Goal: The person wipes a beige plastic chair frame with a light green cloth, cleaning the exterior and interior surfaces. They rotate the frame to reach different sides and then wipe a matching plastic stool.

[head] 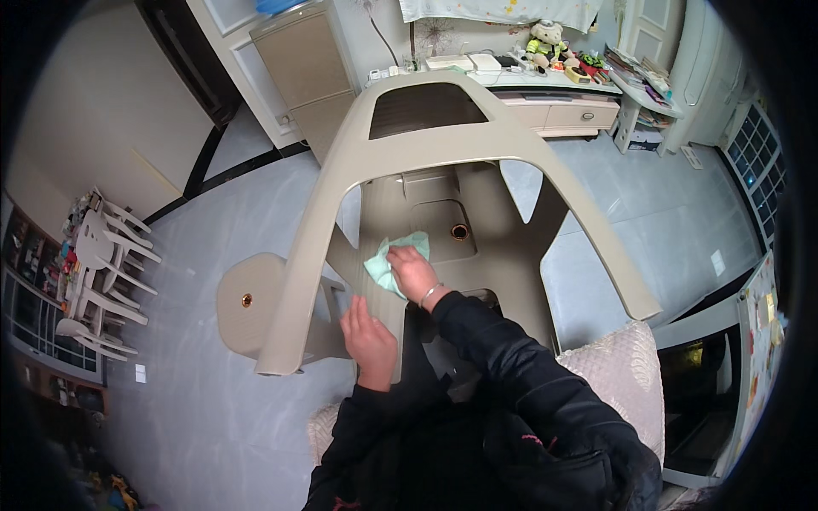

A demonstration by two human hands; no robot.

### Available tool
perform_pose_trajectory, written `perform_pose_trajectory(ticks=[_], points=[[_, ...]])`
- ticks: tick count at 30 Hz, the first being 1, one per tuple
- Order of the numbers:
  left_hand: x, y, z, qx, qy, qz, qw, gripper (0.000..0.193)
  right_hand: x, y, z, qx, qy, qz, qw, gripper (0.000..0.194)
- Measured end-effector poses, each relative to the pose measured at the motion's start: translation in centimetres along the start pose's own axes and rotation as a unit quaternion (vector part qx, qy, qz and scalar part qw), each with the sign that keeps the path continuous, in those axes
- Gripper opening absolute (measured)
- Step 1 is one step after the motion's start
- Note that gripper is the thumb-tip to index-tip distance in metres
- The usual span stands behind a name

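Observation:
A large beige moulded plastic shell [434, 144] stands before me, with an arched frame, a dark window panel [429, 111] at its far end and open gaps in its sides. My right hand [414, 273] presses a crumpled pale green cloth [381, 268] against the left part of its inner surface. Just nearer to me, my left hand [370, 342] is held out flat with straight fingers and nothing in it, by the shell's left inner edge. Whether it touches the plastic I cannot tell. A gold-rimmed round hole [459, 232] sits in the recessed floor beyond the cloth.
Left of the shell is a beige panel [252, 281] with another gold-rimmed hole. White plastic chairs [105, 255] stand along the left wall. A cluttered white cabinet [556, 115] is at the back. A quilted cushion [617, 377] lies at my right, beside a glass-fronted unit [696, 383].

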State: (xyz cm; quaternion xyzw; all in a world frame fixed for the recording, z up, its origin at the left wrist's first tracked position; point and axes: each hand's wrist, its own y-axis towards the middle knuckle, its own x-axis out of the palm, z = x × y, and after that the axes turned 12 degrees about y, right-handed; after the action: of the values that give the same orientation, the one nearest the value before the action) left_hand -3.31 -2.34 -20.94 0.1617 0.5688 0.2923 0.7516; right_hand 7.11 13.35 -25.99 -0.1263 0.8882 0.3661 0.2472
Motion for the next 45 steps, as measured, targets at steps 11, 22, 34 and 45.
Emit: perform_pose_trajectory(ticks=[11, 22, 34, 45], points=[[0.3, 0.0, 0.0, -0.001, -0.014, 0.011, 1.000, 0.044, 0.6, -9.8, -10.5, 0.038, 0.247, -0.037, 0.968, 0.044], [2.8, -1.5, 2.4, 0.107, 0.022, -0.124, 0.986, 0.055, -2.8, -3.8, -1.3, 0.005, -0.141, 0.010, 0.990, 0.030], [5.0, -2.7, 2.3, 0.132, 0.038, -0.163, 0.977, 0.066, -16.6, -12.8, -3.3, 0.135, -0.343, -0.061, 0.928, 0.026], [3.3, -2.3, 1.8, 0.151, 0.003, -0.174, 0.973, 0.066, -22.2, -21.2, -12.9, 0.140, -0.276, -0.184, 0.933, 0.029]])
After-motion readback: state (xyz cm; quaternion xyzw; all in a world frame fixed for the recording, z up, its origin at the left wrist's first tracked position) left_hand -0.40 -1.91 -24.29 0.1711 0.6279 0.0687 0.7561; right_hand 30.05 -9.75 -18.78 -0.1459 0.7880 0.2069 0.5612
